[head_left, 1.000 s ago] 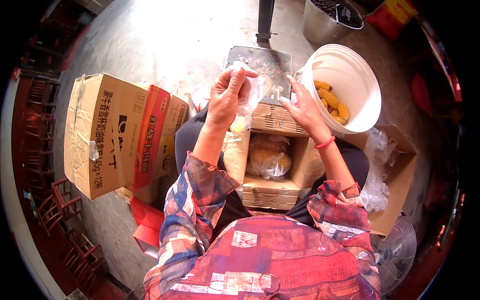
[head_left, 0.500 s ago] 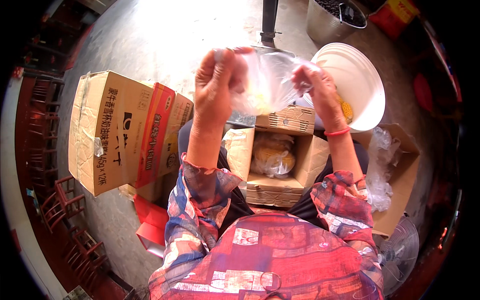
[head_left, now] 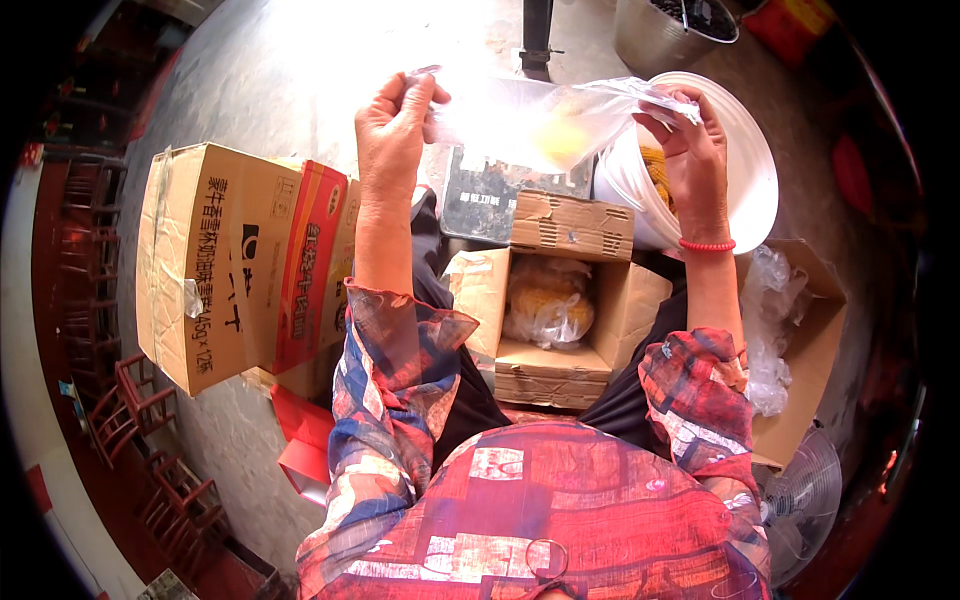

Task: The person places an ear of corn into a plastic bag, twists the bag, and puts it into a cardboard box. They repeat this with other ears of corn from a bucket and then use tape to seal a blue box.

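Note:
A clear plastic bag with yellow food inside is stretched between both hands, held up above the lap. My left hand pinches its left corner. My right hand, with a red bead bracelet on the wrist, grips the right end in front of a white bucket that holds yellow pieces of food. Below the bag, an open cardboard box sits between my knees with a filled bag of yellow food inside.
A large closed carton lies at the left, with red packets below it. At the right, another open box holds empty clear bags. A metal bucket stands at the top, a fan at the lower right, wooden chairs along the left rim.
Both hands have risen and moved apart, pulling the clear bag wide open and taut in front of the white bucket; a second ago they were close together over the box.

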The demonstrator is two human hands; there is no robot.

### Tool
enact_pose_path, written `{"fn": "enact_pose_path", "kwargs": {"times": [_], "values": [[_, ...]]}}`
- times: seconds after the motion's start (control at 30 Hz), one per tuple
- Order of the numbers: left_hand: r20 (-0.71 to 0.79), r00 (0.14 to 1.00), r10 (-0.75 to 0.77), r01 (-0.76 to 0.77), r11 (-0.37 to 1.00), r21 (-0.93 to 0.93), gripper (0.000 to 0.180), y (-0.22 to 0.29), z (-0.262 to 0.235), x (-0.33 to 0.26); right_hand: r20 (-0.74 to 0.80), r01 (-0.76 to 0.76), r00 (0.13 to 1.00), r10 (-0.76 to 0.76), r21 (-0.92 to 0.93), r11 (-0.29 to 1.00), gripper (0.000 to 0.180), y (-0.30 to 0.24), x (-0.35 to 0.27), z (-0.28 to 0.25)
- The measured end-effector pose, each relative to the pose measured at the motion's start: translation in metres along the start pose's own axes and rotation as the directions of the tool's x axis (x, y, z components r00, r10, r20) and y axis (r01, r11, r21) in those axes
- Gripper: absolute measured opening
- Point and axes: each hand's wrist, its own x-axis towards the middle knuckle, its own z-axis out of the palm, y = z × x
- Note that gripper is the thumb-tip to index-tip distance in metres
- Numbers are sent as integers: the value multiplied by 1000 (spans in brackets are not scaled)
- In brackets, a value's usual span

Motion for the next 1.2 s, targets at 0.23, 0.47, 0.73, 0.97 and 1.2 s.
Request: {"fn": "enact_pose_path", "kwargs": {"times": [0.23,0.47,0.73,0.97,1.2], "values": [[-34,994,104,-88,942,323,25,-5,-14,-12,210,-60,977,39,92,994,14,-9,-5,-4],[160,961,223,-272,853,446,31,87,-23,-44,426,39,903,-57,51,998,27,-87,-39,29],[237,941,-242,51,793,607,32,112,-45,-99,294,-121,905,308,-514,849,27,-155,-134,51],[707,615,-350,358,922,146,21,98,-55,-173,321,-123,888,328,-521,844,19,-174,-195,51],[610,750,-255,542,766,-347,14,51,-59,-220,141,-213,912,386,-640,738,24,-181,-246,52]]}}
